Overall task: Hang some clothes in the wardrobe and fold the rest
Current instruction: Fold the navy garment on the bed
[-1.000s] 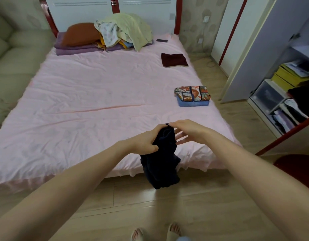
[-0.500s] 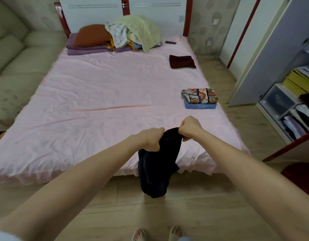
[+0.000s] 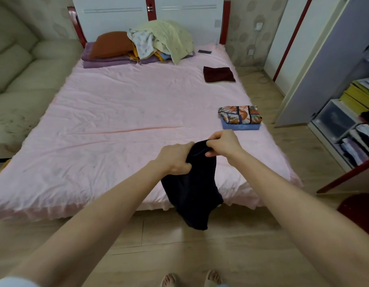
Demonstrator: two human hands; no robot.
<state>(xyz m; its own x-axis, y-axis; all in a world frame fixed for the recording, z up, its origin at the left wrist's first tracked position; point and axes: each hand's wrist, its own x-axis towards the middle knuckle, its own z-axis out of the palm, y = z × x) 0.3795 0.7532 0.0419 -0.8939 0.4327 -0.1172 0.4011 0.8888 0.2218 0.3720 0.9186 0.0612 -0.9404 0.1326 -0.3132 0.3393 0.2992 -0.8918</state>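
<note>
A dark navy garment (image 3: 193, 191) hangs in the air over the near edge of the pink bed (image 3: 121, 121). My left hand (image 3: 175, 158) grips its top edge on the left, and my right hand (image 3: 224, 142) pinches the same edge just to the right. On the bed's right side lie a folded floral piece on a blue one (image 3: 240, 118) and a folded maroon cloth (image 3: 218, 74). A loose heap of clothes (image 3: 162, 41) sits at the headboard. The wardrobe (image 3: 349, 112) stands open on the right.
An orange pillow (image 3: 111, 44) lies on purple bedding beside the heap, and a dark phone (image 3: 204, 51) near the headboard. A pale sofa (image 3: 17, 79) lines the left wall. Wardrobe shelves hold yellow boxes (image 3: 358, 96) and folded items. Wooden floor runs between bed and wardrobe.
My right hand closed from spread fingers to a pinch on the garment's top edge. Both hands stayed together while the view shifted, and the hanging cloth swung slightly rightward.
</note>
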